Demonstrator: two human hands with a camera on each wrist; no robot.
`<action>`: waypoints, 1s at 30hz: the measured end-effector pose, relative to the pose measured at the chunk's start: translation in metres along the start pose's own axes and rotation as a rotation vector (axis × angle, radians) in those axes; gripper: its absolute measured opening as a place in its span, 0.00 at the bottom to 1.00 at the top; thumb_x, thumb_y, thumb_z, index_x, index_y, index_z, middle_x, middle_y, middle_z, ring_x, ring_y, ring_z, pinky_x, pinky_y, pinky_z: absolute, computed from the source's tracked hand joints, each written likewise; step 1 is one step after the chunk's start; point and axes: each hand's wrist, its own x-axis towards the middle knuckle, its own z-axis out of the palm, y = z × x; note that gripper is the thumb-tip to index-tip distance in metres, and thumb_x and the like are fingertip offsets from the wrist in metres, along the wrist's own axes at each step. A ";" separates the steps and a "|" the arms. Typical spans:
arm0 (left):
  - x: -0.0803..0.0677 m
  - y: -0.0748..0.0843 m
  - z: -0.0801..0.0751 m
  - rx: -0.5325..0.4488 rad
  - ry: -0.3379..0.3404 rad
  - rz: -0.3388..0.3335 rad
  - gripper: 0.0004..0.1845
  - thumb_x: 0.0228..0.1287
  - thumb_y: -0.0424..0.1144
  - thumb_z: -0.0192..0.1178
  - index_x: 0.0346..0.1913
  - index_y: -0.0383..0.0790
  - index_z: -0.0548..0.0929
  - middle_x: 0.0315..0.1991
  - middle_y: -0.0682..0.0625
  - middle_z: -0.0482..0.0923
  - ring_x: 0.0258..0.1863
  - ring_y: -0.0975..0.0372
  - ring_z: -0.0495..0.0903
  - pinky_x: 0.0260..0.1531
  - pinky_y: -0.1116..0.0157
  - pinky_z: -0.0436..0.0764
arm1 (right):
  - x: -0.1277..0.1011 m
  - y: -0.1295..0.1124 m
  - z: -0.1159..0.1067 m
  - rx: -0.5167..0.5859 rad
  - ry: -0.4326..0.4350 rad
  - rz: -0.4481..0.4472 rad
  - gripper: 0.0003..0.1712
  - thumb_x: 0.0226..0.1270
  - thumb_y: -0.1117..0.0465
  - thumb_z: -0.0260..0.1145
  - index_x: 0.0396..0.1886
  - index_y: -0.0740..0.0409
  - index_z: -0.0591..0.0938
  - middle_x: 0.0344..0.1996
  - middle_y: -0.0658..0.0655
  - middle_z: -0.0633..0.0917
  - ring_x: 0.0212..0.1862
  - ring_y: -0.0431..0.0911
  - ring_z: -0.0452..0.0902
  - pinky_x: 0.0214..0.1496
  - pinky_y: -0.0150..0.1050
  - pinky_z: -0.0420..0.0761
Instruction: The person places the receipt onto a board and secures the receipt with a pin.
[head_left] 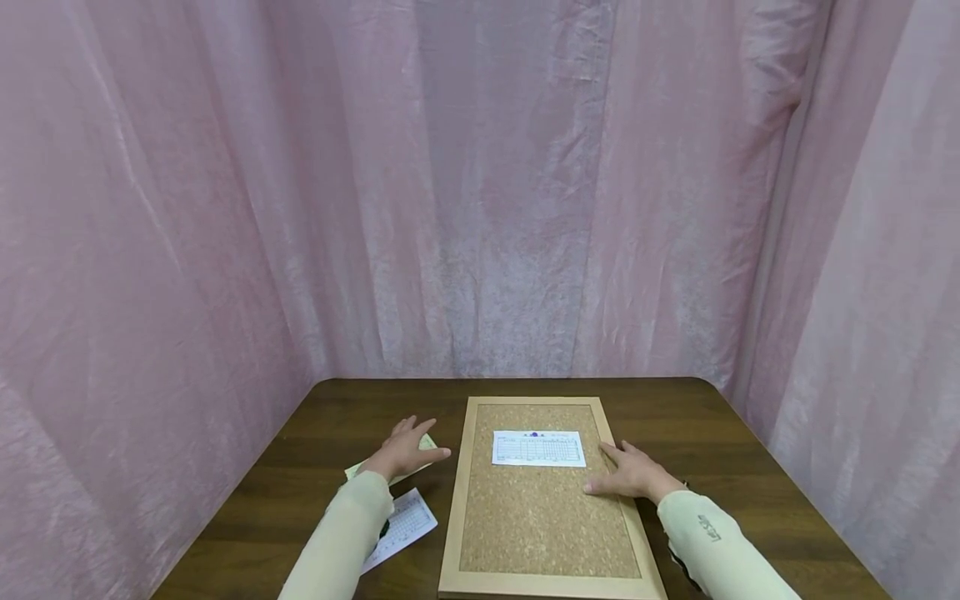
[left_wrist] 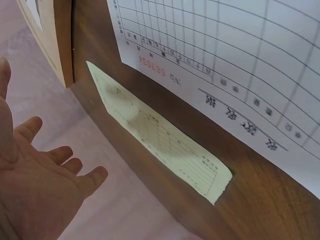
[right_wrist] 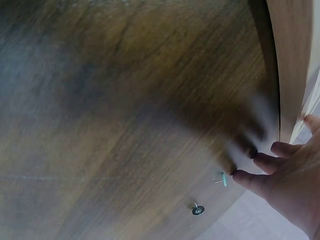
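Note:
A cork board (head_left: 551, 525) with a pale wooden frame lies on the table, bearing a white printed form (head_left: 538, 450) on its upper half. My left hand (head_left: 408, 454) is spread over a pale yellow-green slip (left_wrist: 165, 137) left of the board, holding nothing. Nearer me lies a white receipt sheet (head_left: 405, 525), partly hidden by the left sleeve. Beside the board's right frame, my right hand (head_left: 633, 473) has its fingers extended, with thumb and index fingertip over the board's edge. Close to its fingers in the right wrist view are a green thumbtack (right_wrist: 224, 180) and a dark metallic thumbtack (right_wrist: 198, 210).
The dark wooden table (head_left: 735, 467) extends on both sides of the board. Pink velvet curtains (head_left: 510, 208) hang behind it and along its left and right sides.

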 end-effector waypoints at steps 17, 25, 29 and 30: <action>-0.010 -0.021 -0.007 -0.014 0.029 -0.037 0.42 0.65 0.58 0.63 0.75 0.41 0.64 0.76 0.30 0.47 0.75 0.37 0.43 0.64 0.30 0.50 | 0.005 0.009 0.002 -0.016 -0.021 0.002 0.71 0.42 0.25 0.73 0.76 0.65 0.60 0.67 0.83 0.59 0.69 0.77 0.54 0.64 0.71 0.60; -0.019 -0.032 -0.020 -0.023 0.027 -0.070 0.45 0.64 0.62 0.62 0.76 0.40 0.62 0.76 0.29 0.46 0.74 0.35 0.43 0.62 0.29 0.52 | 0.006 0.011 0.004 -0.011 -0.017 0.020 0.70 0.44 0.25 0.73 0.77 0.63 0.59 0.69 0.82 0.59 0.69 0.76 0.54 0.63 0.71 0.60; -0.022 -0.043 -0.025 -0.044 0.027 -0.081 0.46 0.64 0.61 0.63 0.77 0.39 0.60 0.76 0.29 0.45 0.74 0.34 0.43 0.62 0.30 0.54 | 0.000 0.003 0.001 -0.035 -0.023 0.019 0.66 0.48 0.29 0.74 0.76 0.63 0.60 0.68 0.82 0.60 0.68 0.76 0.55 0.62 0.72 0.61; -0.023 -0.045 -0.026 -0.052 0.026 -0.082 0.47 0.64 0.60 0.63 0.77 0.38 0.59 0.76 0.29 0.46 0.74 0.34 0.43 0.62 0.31 0.54 | -0.001 0.003 0.001 -0.037 -0.021 0.020 0.65 0.48 0.30 0.74 0.76 0.63 0.60 0.68 0.82 0.60 0.69 0.76 0.55 0.62 0.71 0.61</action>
